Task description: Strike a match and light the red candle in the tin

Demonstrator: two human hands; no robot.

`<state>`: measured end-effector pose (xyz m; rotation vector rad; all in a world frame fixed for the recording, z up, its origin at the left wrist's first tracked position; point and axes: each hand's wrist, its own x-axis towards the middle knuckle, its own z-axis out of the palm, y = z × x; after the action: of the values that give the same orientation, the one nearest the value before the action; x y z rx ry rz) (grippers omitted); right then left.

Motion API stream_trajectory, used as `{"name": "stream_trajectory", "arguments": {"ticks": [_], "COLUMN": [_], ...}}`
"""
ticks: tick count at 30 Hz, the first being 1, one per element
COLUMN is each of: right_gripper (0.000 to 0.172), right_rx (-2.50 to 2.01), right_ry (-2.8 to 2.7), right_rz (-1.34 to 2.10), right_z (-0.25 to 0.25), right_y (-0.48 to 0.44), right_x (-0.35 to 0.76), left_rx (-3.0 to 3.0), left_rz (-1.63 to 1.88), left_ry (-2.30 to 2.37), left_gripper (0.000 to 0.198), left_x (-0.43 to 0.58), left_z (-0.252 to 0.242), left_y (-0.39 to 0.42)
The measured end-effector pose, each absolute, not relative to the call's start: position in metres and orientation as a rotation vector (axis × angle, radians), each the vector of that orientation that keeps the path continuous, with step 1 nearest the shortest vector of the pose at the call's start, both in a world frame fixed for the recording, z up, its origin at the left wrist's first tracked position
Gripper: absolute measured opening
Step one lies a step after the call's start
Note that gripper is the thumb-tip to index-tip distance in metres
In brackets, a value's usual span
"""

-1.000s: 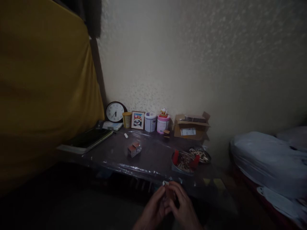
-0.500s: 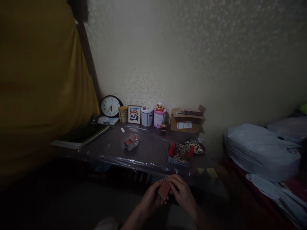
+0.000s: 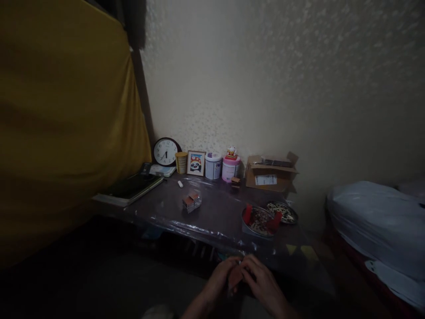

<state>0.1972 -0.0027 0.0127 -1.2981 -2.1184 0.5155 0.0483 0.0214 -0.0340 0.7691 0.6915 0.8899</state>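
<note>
My left hand point(image 3: 222, 279) and my right hand point(image 3: 263, 283) meet low in the view, just in front of the table's near edge. Both are closed around a small brown box point(image 3: 235, 278), about matchbox size, held between the fingertips. A pack of similar small brown boxes point(image 3: 191, 201) wrapped in clear plastic lies on the dark table point(image 3: 215, 217), farther back and to the left of my hands. The room is dim and fine detail of the held box is hard to see.
Along the wall stand a clock point(image 3: 165, 152), a yellow cup point(image 3: 181, 162), a panda picture point(image 3: 195, 163), two tins point(image 3: 213, 165) and a cardboard box point(image 3: 270, 173). A round tin with red clips point(image 3: 260, 220) and its lid point(image 3: 281, 212) sit right. A yellow curtain point(image 3: 59, 124) hangs left; bedding point(image 3: 375, 221) lies right.
My hands stay together on the small box, shifting slightly around it. The view has swung a little, first left, then back right.
</note>
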Motion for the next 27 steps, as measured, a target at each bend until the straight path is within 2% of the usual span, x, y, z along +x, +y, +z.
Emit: {"name": "stream_trajectory", "arguments": {"ticks": [6, 18, 27], "right_gripper": [0.016, 0.017, 0.018], "right_rx": [-1.264, -1.329, -1.292], "right_ry": [-2.132, -2.165, -2.058], "right_rz": [0.535, 0.412, 0.522], "right_z": [0.010, 0.011, 0.012], "right_y": [-0.001, 0.000, 0.001], "right_x": [0.198, 0.199, 0.199], "left_rx": [0.858, 0.902, 0.936], "left_rz": [0.949, 0.992, 1.016], "left_ry": [0.776, 0.869, 0.855], "left_gripper": [0.036, 0.043, 0.045], "left_x": [0.052, 0.051, 0.052], "left_z": [-0.040, -0.034, -0.028], "left_y": [0.023, 0.024, 0.015]}}
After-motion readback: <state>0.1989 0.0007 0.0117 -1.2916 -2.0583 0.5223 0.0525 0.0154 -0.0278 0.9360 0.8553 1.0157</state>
